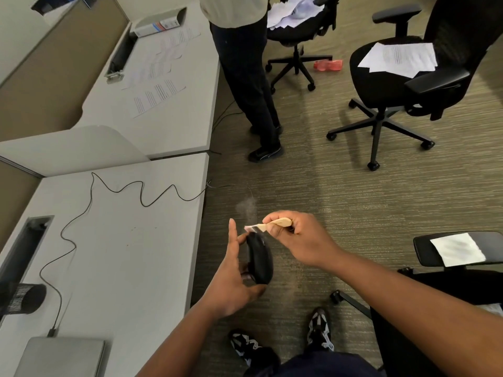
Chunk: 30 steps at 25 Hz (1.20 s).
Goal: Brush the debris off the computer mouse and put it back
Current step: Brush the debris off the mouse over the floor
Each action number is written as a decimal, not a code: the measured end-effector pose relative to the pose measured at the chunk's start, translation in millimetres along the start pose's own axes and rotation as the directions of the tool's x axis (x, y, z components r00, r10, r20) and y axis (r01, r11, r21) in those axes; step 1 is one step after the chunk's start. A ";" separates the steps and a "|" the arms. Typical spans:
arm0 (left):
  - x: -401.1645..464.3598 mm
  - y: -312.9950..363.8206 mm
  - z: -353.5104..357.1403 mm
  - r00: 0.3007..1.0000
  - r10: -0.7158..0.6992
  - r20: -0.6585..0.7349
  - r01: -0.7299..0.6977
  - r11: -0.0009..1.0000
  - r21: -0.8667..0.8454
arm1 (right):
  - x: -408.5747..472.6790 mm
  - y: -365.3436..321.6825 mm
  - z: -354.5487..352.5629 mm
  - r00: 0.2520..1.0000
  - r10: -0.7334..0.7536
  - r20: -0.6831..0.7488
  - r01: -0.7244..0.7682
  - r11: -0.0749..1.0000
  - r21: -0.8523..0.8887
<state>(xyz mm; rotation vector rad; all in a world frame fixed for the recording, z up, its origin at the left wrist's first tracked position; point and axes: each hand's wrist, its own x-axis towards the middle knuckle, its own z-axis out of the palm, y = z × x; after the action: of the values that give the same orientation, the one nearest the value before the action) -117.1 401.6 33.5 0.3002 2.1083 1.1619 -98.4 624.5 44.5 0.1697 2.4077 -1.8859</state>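
Black computer mouse [259,261], held out over the carpet [313,191] just off the desk [130,240] edge, nose up and away, smooth rounded plastic shell turned toward the brush. Cradled in the left hand [231,278]: thumb under the tail end, fingers along the far side, forefinger raised straight and clear of the shell, so a loose cupping hold rather than a squeeze. Small brush [269,225] pinched firmly in the right hand [296,240], pale wooden handle between thumb and curled fingers, short pale bristles meeting the front tip of the mouse. Faint puff of dust [246,206] hanging just above the bristles. Judged as mid-brushing, with the return to the desk not yet begun. Best done with short flicks away from the body, out over the floor and not toward the desktop; worth rolling the mouse in the palm to reach the button seams, the wheel and the underside, where grit most likely lodges. Light pressure likely enough on so slick a surface. Thin black cable [141,191] snaking in loose waves across the matte grey desktop, its end toward the mouse hard to follow. Beyond, ribbed low-pile carpet and a black office chair [402,85] carrying loose paper sheets [400,57].
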 end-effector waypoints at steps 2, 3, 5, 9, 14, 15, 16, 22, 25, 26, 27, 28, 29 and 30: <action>0.8 -0.5 -0.1 1.000 -0.006 0.005 0.006 1.000 0.008 | -1.9 -2.8 -1.3 1.000 0.001 0.023 -0.002 1.000 0.027; 1.4 -1.2 0.0 1.000 -0.007 0.002 0.007 1.000 0.017 | -2.2 -3.7 -2.3 0.999 0.010 0.036 -0.011 0.999 0.039; 2.3 -3.4 0.1 1.000 -0.005 -0.009 0.006 1.000 0.022 | -0.4 -6.9 -5.7 0.996 0.053 0.074 -0.056 0.998 0.039; 2.7 -7.3 -0.1 0.999 -0.019 -0.041 0.020 1.000 0.016 | 7.2 -7.8 -13.3 0.981 0.126 0.147 -0.149 0.976 0.161; 2.9 -5.0 3.8 1.000 0.002 -0.021 -0.001 0.998 0.057 | 6.1 -4.3 -8.8 0.992 0.088 0.094 -0.096 0.992 0.083; 3.0 -4.3 4.2 1.000 0.007 -0.014 -0.006 0.998 0.062 | 6.2 -4.0 -7.6 0.995 0.073 0.067 -0.078 0.995 0.070; 3.3 -3.6 4.4 1.000 0.009 -0.009 -0.009 0.998 0.067 | 6.5 -3.2 -6.6 0.997 0.059 0.046 -0.061 0.997 0.056; 2.1 -0.7 4.8 1.000 0.001 -0.030 0.001 0.998 0.064 | 6.0 0.8 -1.7 0.998 -0.048 -0.050 0.040 0.989 -0.144; 1.6 -1.0 5.2 1.000 0.003 -0.028 -0.001 0.997 0.071 | 6.0 6.2 -3.8 0.988 -0.026 -0.151 0.012 0.995 -0.097; 1.2 -1.0 5.1 1.000 0.001 -0.026 0.001 0.997 0.071 | 5.3 6.9 -4.6 0.987 -0.014 -0.160 0.009 1.000 -0.027; 0.8 -1.1 5.0 1.000 0.000 -0.023 0.001 0.998 0.067 | 4.6 6.0 -4.9 0.987 0.000 -0.159 0.007 0.999 0.044; 0.4 -1.2 5.1 1.000 0.001 -0.020 0.000 0.998 0.061 | 4.3 4.0 -5.6 0.989 0.019 -0.150 -0.003 0.994 0.109; 0.2 -1.5 5.1 1.000 0.003 -0.015 -0.002 0.998 0.058 | 4.4 1.7 -6.4 0.991 0.044 -0.126 -0.022 0.986 0.168; 0.0 -1.5 5.0 1.000 0.005 -0.010 -0.005 0.998 0.056 | 4.6 -0.5 -7.0 0.994 0.071 -0.088 -0.051 0.977 0.205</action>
<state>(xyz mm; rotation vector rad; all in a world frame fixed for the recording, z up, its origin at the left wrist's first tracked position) -113.6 404.0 30.6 0.3262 2.1531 1.1106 -102.9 631.4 46.1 0.3499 2.2333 -2.1384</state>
